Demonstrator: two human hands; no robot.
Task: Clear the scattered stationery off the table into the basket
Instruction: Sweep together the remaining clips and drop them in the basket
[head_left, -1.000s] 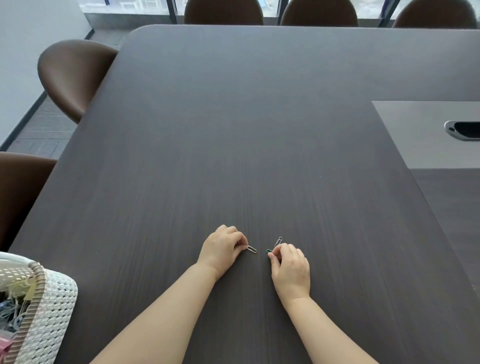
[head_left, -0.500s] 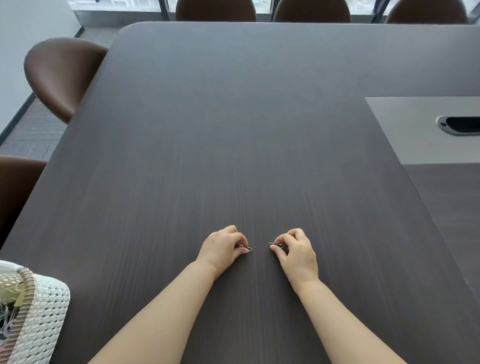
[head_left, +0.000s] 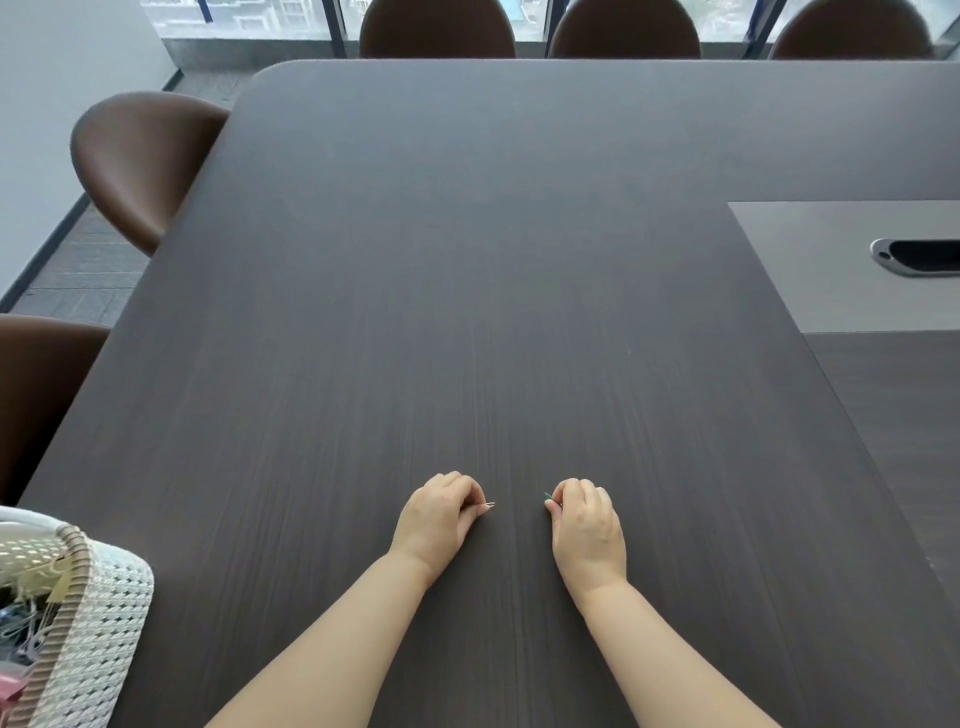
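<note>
A long dark wood-grain table (head_left: 467, 260) filled most of my remote view, running away from the camera toward a window (head_left: 249, 21) at its far edge.

Toward the near edge, around the middle of the table's width, two bare forearms reached in and two small clips were held just above or on the surface; I could not tell which. The left hand (head_left: 439, 517) had its fingers curled under, pinching a silver paper clip (head_left: 488, 504) between thumb and fingertip, and only the clip's thin wire end poked out toward the right. The right hand (head_left: 587, 525) was curled the same way, knuckles up, pinching a green paper clip (head_left: 548, 497), of which only a short green tip showed at the thumb side. The two hands sat near each other with a bare gap of table between them, the clip ends pointing roughly toward one another.

At the near left corner stood a white woven basket (head_left: 98, 623) with a brown rim, partly cut off by the frame. Blue and pink items lay jumbled inside it, too tangled for me to name. Whether it rested on the table or beside it, I could not tell.

Along the right edge lay a flat grey panel (head_left: 831, 270) holding an oval cable port (head_left: 917, 255). Brown chairs (head_left: 140, 161) stood along the left and far edges.
</note>
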